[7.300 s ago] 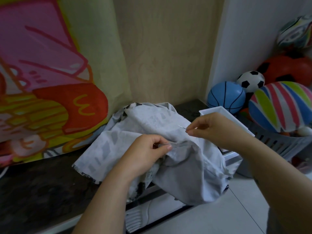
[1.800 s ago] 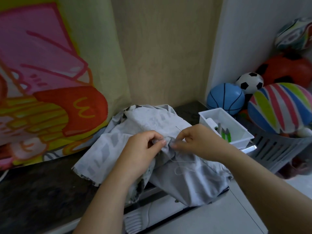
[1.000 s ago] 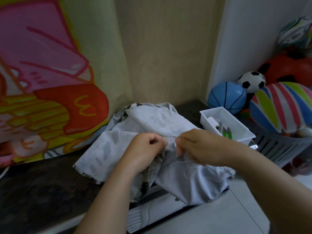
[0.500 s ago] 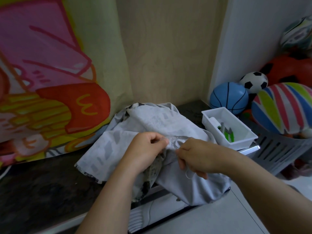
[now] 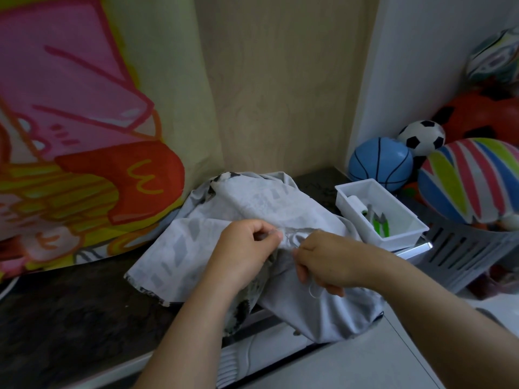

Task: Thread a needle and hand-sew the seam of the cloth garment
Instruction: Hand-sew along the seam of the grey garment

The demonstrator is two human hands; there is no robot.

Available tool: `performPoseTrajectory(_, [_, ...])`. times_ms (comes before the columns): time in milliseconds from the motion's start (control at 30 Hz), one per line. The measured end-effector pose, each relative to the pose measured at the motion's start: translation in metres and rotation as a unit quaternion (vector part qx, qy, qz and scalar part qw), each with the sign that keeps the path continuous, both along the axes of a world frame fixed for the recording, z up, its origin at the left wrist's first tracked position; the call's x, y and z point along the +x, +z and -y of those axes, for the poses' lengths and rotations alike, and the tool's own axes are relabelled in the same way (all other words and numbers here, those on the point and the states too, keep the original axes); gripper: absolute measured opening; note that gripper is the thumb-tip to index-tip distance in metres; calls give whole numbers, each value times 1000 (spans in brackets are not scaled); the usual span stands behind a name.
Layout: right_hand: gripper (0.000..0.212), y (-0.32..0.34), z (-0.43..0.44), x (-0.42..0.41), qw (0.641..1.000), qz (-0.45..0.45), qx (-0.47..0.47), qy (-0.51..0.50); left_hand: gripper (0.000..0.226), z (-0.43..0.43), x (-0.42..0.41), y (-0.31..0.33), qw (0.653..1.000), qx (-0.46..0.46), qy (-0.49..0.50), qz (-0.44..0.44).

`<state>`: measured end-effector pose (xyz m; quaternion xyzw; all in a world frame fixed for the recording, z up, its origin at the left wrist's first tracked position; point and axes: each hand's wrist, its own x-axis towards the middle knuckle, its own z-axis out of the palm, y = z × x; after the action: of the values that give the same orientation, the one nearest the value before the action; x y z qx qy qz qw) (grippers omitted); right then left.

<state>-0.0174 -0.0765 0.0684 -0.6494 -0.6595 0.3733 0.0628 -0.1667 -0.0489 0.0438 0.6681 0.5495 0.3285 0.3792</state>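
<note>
A pale grey patterned cloth garment (image 5: pixel 252 203) lies bunched on the dark counter (image 5: pixel 70 310), its lower part hanging over the front edge. My left hand (image 5: pixel 247 248) pinches a fold of the cloth at the seam. My right hand (image 5: pixel 323 259) is closed just to the right of it, fingertips at the seam, with a loop of thin white thread (image 5: pixel 313 289) hanging below the fingers. The needle is hidden between my fingers and the cloth.
A white plastic tray (image 5: pixel 393 237) with green-handled snips (image 5: pixel 380 223) sits at the counter's right end. A grey slatted basket (image 5: pixel 471 254) of toy balls stands beyond it. A colourful poster (image 5: pixel 78 136) leans against the wall on the left.
My right hand came down from a raised pull to the seam, then slid slightly lower and right, drawing a thread loop below it. My left hand kept its pinch on the cloth.
</note>
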Motion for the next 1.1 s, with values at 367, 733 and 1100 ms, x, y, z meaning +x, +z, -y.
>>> performPoseTrajectory(367, [36, -7, -7, -5, 999, -46, -11, -20, 11, 7, 13, -1, 979, 143, 34, -142])
performPoseTrajectory(733, [10, -5, -9, 2, 971, -127, 191, -62, 18, -5, 1, 0, 997, 21, 77, 21])
performPoseTrajectory(1100, [16, -14, -4, -4, 951, -108, 286, -35, 17, -6, 3, -2, 994, -6, 82, 72])
